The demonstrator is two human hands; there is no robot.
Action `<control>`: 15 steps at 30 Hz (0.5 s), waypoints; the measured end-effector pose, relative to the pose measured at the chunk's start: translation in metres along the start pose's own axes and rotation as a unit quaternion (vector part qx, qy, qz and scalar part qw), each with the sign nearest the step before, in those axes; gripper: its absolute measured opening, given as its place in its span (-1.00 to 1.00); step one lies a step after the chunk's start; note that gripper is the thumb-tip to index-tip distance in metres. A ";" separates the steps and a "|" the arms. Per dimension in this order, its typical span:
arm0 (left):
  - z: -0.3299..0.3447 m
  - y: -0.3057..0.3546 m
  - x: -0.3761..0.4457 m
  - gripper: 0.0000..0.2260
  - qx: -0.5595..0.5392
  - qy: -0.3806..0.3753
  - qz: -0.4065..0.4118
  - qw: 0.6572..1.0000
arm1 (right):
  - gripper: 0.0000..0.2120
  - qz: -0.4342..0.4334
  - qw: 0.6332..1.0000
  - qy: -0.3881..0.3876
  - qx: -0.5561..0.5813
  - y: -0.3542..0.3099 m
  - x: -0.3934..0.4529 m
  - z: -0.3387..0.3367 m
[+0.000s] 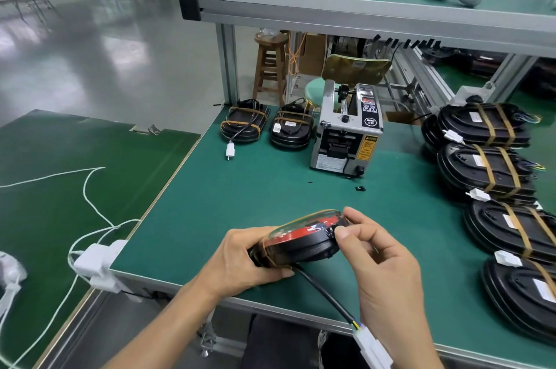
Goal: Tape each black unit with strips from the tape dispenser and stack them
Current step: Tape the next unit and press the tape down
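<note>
I hold a black oval unit (304, 243) with a red inner part and a clear cover, tilted on its edge just above the green table (270, 188). My left hand (240, 257) grips its left end, where a brown tape strip wraps round it. My right hand (376, 251) pinches the unit's right end between thumb and fingers. Its black cable (325, 293) hangs down to a white connector (371, 344). The tape dispenser (346, 131) stands at the back of the table.
Two taped black units (243, 125) (290, 128) lie at the back left of the dispenser. Several taped units (487, 170) sit in stacks along the right edge. A white power strip (96, 263) with cords hangs at the table's left corner. An upper shelf (361, 10) runs overhead.
</note>
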State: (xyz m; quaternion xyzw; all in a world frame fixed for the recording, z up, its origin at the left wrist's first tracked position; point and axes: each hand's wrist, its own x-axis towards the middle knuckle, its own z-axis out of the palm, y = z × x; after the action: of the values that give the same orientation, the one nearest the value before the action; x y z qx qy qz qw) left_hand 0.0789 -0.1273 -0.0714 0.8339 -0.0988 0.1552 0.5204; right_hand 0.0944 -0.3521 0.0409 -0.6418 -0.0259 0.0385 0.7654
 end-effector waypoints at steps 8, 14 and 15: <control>0.001 -0.001 0.000 -0.64 0.003 0.004 0.003 1.000 | -0.76 -0.017 1.000 0.013 -0.014 0.002 0.000 0.003; 0.001 -0.002 0.000 -0.64 0.005 0.008 0.011 1.000 | -0.78 -0.034 0.998 0.022 -0.037 0.005 -0.003 0.003; 0.001 -0.002 0.000 -0.64 0.005 0.007 0.011 1.000 | -0.79 -0.034 0.998 0.023 -0.039 0.005 -0.003 0.003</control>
State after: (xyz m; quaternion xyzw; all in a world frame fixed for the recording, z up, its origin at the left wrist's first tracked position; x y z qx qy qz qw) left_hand 0.0796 -0.1269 -0.0737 0.8340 -0.1031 0.1675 0.5155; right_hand 0.0913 -0.3484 0.0363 -0.6704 -0.0321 -0.0035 0.7413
